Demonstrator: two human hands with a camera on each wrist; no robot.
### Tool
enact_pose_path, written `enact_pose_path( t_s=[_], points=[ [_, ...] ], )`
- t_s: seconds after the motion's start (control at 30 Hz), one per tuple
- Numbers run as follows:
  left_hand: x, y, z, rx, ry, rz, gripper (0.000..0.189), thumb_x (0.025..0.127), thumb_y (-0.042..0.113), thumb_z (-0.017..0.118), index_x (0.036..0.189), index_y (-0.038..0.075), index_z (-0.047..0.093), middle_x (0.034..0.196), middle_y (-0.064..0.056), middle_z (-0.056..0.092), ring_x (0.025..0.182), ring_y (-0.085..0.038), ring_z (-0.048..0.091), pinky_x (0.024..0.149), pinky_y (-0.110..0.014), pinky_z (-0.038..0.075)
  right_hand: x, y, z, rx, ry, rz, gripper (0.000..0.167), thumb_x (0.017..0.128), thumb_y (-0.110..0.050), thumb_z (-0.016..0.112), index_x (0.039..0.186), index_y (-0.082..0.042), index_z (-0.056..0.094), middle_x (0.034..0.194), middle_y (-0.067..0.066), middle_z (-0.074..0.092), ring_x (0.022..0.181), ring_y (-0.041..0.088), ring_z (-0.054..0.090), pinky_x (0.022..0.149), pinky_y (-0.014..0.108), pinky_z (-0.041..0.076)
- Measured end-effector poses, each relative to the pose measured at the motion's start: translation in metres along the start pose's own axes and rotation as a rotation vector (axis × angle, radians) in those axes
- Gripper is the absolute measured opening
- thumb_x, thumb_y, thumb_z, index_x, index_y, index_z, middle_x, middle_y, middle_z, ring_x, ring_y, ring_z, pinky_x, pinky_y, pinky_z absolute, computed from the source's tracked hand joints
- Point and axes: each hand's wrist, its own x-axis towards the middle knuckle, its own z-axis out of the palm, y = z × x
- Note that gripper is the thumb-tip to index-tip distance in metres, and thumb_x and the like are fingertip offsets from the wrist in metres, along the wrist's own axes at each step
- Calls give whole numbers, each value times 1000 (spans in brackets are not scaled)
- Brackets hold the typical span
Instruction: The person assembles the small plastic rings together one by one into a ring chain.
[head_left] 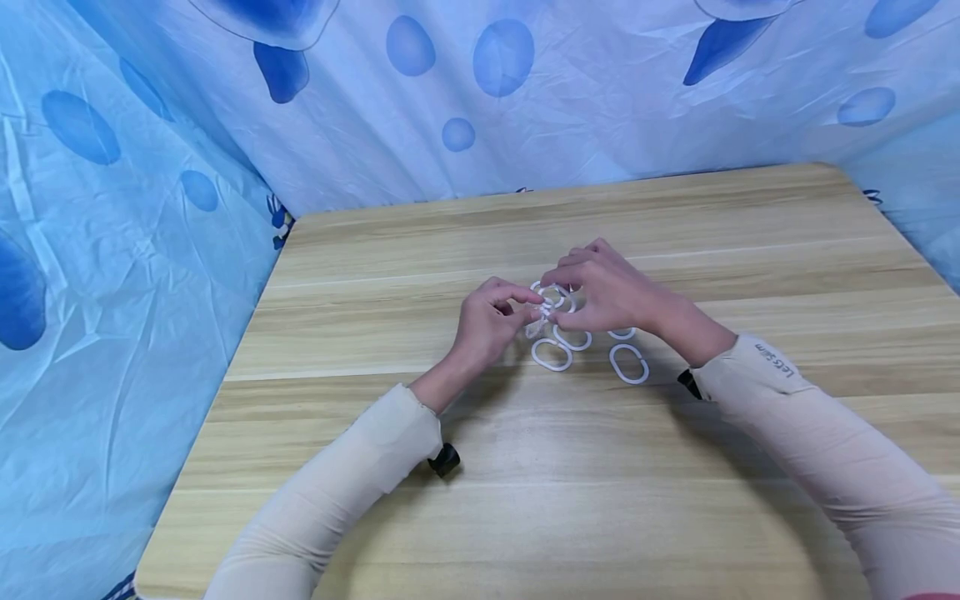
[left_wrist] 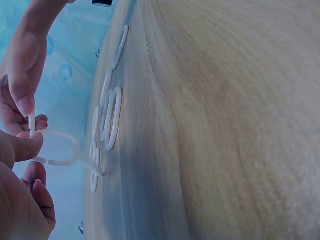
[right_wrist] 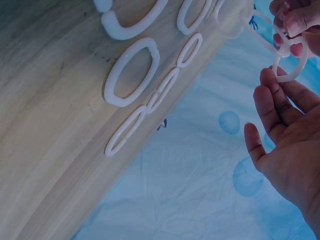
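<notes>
My left hand pinches a white oval plastic ring between thumb and fingers above the table. Close against it, my right hand holds another white ring by thumb and fingertips, its other fingers spread. The two rings meet at the left fingertips, which partly hide where they cross. From the left hand a ring hangs out over the table, with a blurred ring beyond it. Below the hands, loose white oval rings lie flat, among them a near ring and one to the right.
The wood-grain table carries several more rings close together beneath and behind the hands. A blue patterned plastic sheet hangs along the table's back and left edges. Dark wrist cameras sit under both cuffs, the left camera low over the table.
</notes>
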Motion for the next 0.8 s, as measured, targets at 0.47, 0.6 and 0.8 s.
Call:
enact_pose_path(
  t_s=[0.47,0.6,0.8],
  points=[
    [1,-1,1,21,24,52,14,76,7,81,88,13,79,97,2,62,72,-14,53,61,-22,45,-2,3,-1,227,-45,30,32,85,-24,68,114,-11,69,84,0,62,79,18,52,80,40,35],
    [2,-1,1,21,50,75,11,76,9,82,86,10,78,98,2,65,75,-14,55,64,-23,46,-4,10,-3,374,-45,81,37,91,-20,65,123,-1,62,93,4,66,88,19,57,78,44,46],
    [2,-2,1,-3,73,0,9,78,12,81,86,10,78,90,3,70,70,-12,54,61,-20,43,-16,25,-13,377,-16,200,38,90,-16,68,124,1,61,97,7,66,93,22,58,81,45,47]
  ],
)
